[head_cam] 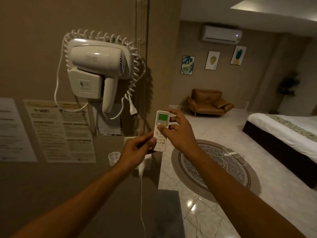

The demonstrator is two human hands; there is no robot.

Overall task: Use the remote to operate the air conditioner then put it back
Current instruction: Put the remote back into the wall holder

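Both arms outstretched, the left hand [137,148] and right hand [176,129] clasp the air-conditioner remote [160,131] upright beside the wall-mounted hair dryer [99,66].

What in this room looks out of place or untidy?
A tangle of white cables with an adapter lies loose on the round rug, near the bed. The hair dryer plug dangles unplugged on the wall. Nothing looks spilled or damaged.

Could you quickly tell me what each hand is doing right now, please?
Left hand: closed on the remote's lower end.
Right hand: holding the remote's upper part, thumb on the buttons.
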